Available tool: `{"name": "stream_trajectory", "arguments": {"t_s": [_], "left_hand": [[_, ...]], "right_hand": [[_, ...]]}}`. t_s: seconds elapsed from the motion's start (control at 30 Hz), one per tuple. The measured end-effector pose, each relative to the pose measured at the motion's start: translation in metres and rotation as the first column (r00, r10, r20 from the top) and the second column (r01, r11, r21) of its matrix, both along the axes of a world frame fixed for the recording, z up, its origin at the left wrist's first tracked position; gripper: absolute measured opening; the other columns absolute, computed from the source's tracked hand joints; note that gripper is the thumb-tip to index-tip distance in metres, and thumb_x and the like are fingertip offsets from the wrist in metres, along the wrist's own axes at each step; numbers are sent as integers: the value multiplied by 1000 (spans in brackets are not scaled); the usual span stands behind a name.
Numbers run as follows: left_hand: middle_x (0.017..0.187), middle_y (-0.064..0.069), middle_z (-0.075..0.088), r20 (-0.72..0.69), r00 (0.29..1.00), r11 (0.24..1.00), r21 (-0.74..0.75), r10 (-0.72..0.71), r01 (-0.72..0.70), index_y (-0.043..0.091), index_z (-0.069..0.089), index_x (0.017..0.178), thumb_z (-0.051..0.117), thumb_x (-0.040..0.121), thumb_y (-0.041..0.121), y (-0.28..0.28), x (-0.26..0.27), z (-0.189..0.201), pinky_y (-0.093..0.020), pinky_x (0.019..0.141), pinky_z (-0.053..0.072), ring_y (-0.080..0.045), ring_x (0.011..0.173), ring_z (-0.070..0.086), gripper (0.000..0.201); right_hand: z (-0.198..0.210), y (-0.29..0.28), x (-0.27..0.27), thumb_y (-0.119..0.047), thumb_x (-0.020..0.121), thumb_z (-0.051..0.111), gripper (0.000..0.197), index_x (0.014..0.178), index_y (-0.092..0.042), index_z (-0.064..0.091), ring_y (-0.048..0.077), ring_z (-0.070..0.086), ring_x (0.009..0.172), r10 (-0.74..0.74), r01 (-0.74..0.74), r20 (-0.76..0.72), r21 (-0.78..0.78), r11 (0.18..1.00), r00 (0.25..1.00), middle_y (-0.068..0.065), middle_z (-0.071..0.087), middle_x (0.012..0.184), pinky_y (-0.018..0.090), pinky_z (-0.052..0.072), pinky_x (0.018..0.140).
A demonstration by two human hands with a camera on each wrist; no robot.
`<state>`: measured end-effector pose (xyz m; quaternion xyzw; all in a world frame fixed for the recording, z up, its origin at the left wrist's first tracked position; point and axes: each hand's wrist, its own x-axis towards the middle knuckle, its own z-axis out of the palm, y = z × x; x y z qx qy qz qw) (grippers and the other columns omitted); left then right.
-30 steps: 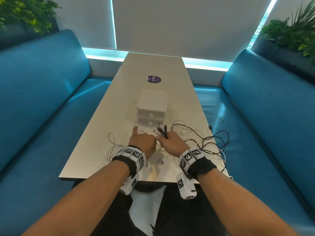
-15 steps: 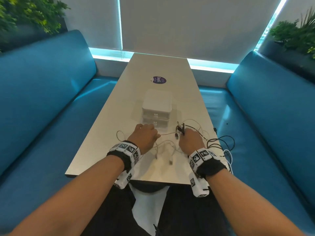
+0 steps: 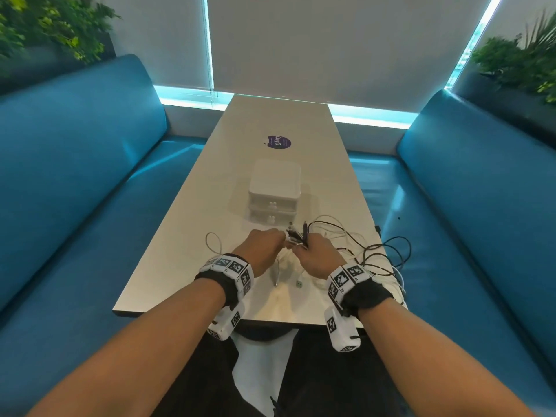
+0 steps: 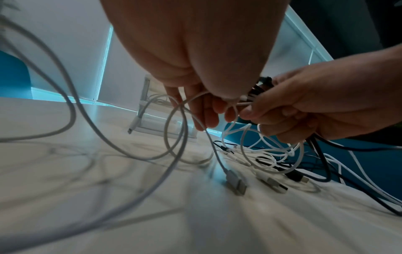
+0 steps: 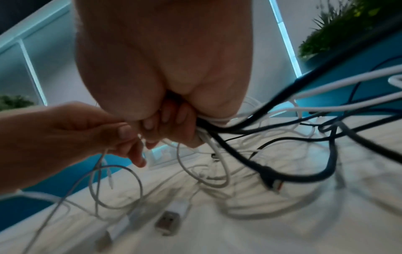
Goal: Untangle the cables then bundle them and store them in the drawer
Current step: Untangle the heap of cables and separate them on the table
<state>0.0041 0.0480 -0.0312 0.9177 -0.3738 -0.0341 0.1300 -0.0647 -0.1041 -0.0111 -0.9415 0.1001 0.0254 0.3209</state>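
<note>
Both hands (image 3: pixel 288 251) grip thin, round, seemingly smooth cables (image 3: pixel 355 251).

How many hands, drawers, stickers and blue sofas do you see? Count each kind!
Hands: 2, left hand, right hand
Drawers: 2, upper drawer, lower drawer
Sticker: 1
Blue sofas: 2, left sofa, right sofa
Total: 7

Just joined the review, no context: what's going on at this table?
A person is sorting tangled cables. The right hand grips a bunch of black and white cables with plug ends sticking up. The left hand pinches one thin white cable beside it. The white drawer unit behind them is shut; nothing is bundled yet.
</note>
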Motion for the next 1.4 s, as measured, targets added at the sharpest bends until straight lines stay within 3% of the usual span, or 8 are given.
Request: {"name": "stream_trajectory", "arguments": {"t_s": [0.1, 0.27, 0.57, 0.7, 0.8, 0.97, 1.2, 1.4], "left_hand": [[99, -10, 65, -20, 1000, 1000, 6, 16, -16, 8, 58, 98, 41, 108, 30, 3, 3, -1, -38, 79, 47, -32, 90, 62, 29], [97, -4, 60, 57, 997, 980, 188, 59, -69, 17, 50, 96, 34, 110, 26, 21, 12, -2, -34, 82, 31, -30, 94, 62, 23], [82, 4, 56, 71, 992, 972, 202, 104, -117, 23, 49, 89, 26, 108, 32, 5, -4, 7, -44, 109, 23, -22, 92, 60, 32], [82, 6, 59, 52, 998, 992, 113, 41, -47, 29, 46, 91, 30, 108, 27, -4, -11, 11, -43, 106, 26, -22, 91, 62, 23], [91, 4, 63, 68, 998, 996, 83, 18, -24, 28, 53, 99, 36, 107, 18, -2, -10, 12, -40, 103, 28, -21, 94, 62, 21], [98, -2, 65, 83, 996, 974, 224, 25, -43, 23, 48, 92, 29, 110, 35, 13, -1, 6, -41, 106, 28, -24, 94, 60, 28], [93, 4, 58, 64, 991, 961, 243, 119, -131, 23, 50, 94, 23, 110, 34, 32, 11, -6, -40, 109, 25, -21, 98, 59, 33], [100, 0, 67, 91, 987, 951, 267, 133, -153, 20, 58, 106, 24, 109, 33, 29, 8, -4, -43, 111, 24, -22, 103, 59, 36]], "right_hand": [[-4, -5, 1, -31, 98, 55, 21, 104, -16, 69, 27, 64, 88, -7, 8, 27, -41, 999, 1000, 5, 69, 89, 31, 46, 70], [-7, -39, -1, -31, 99, 51, 31, 121, -14, 65, 34, 63, 105, -247, 244, 0, -146, 959, 969, 15, 69, 113, 33, 47, 81], [-3, -7, 0, -27, 103, 43, 29, 106, -5, 63, 35, 64, 88, -118, 141, 222, -90, 986, 968, 17, 69, 95, 40, 51, 74], [-5, 5, 3, -24, 101, 45, 23, 100, -10, 63, 29, 62, 79, 17, -10, 83, -89, 996, 996, 8, 64, 84, 32, 42, 64], [-13, 2, 6, -28, 100, 46, 24, 105, -15, 66, 26, 64, 83, 44, -42, 30, -61, 997, 999, 4, 67, 89, 35, 48, 70], [-15, -16, 5, -28, 101, 46, 23, 110, -18, 64, 33, 63, 94, -49, 52, 23, -157, 986, 999, 12, 68, 102, 36, 47, 74], [-14, -46, 3, -21, 95, 44, 24, 111, -19, 62, 32, 63, 99, -286, 287, 36, -235, 929, 957, 10, 67, 108, 39, 52, 84], [-13, -27, -3, -28, 103, 41, 32, 124, -10, 58, 37, 63, 101, -215, 234, 140, -133, 963, 966, 18, 67, 108, 40, 50, 83]]}}
